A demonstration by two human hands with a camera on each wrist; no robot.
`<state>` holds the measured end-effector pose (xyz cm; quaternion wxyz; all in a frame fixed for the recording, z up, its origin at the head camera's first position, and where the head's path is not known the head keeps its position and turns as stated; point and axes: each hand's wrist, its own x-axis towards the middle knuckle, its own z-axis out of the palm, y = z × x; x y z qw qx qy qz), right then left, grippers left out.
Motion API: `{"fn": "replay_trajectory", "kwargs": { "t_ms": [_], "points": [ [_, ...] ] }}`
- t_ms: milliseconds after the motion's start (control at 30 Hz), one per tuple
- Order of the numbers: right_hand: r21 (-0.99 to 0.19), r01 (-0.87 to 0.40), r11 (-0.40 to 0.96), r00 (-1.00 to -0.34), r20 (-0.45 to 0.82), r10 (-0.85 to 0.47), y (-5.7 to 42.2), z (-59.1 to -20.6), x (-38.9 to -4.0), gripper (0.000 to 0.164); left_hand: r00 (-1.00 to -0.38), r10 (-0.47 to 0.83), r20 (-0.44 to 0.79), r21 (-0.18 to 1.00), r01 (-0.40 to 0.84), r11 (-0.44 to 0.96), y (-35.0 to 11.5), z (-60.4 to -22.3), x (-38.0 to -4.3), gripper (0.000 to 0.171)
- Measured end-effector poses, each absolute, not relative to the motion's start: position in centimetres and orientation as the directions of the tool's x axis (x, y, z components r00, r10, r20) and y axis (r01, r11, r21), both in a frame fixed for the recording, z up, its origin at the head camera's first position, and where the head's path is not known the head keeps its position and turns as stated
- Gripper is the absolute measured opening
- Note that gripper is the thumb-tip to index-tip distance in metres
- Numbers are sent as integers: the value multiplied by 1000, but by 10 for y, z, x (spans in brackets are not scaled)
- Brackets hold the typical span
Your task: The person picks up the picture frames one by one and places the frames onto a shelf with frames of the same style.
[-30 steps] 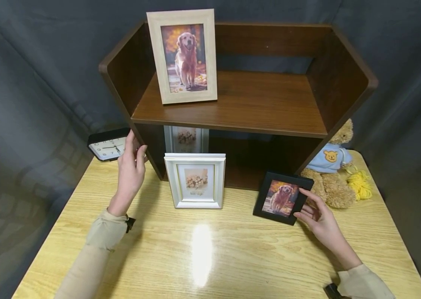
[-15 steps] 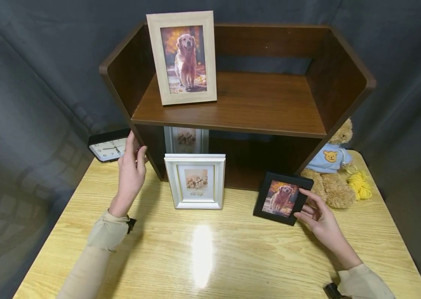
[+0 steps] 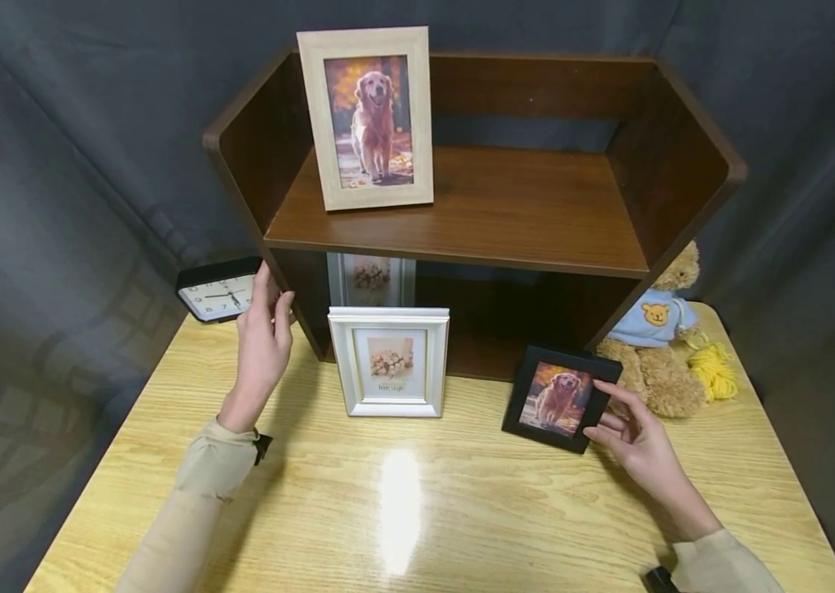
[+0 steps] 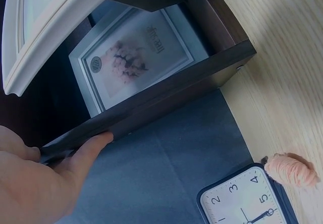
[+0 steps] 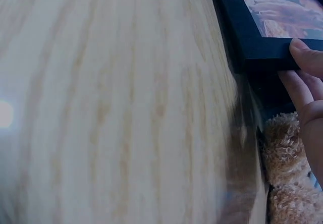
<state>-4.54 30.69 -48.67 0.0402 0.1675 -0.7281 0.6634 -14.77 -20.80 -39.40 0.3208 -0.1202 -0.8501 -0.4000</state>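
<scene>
My left hand reaches up beside the dark brown wooden shelf. Its straight fingers lie along the edge of the shelf's left side panel, and the thumb sits near a black-rimmed clock. My right hand pinches the right edge of a small black frame with a dog photo. The thumb is on the frame's front and the other fingers are behind it. The frame stands tilted on the table in front of the shelf.
A white frame stands before the shelf's lower opening, with a silver frame behind it. A light wooden dog-photo frame stands on the upper board. A teddy bear and yellow yarn sit at the right.
</scene>
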Motion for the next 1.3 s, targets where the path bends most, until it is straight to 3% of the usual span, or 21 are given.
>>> {"fn": "replay_trajectory", "kwargs": {
  "t_ms": [433,900,1300],
  "points": [
    [-942,-333,-37,-920,334,-206,299,-469,-42,86,-759,-59,648,610,471,637,-209,-394,-148,53],
    [-902,-376,212,-916,328,-230,291,-438,-38,90,-754,-61,654,610,478,632,-209,-393,-148,53],
    [-888,-374,269,-916,308,-256,283,-417,-30,88,-760,-56,647,607,469,642,-207,-393,-147,53]
  ]
}}
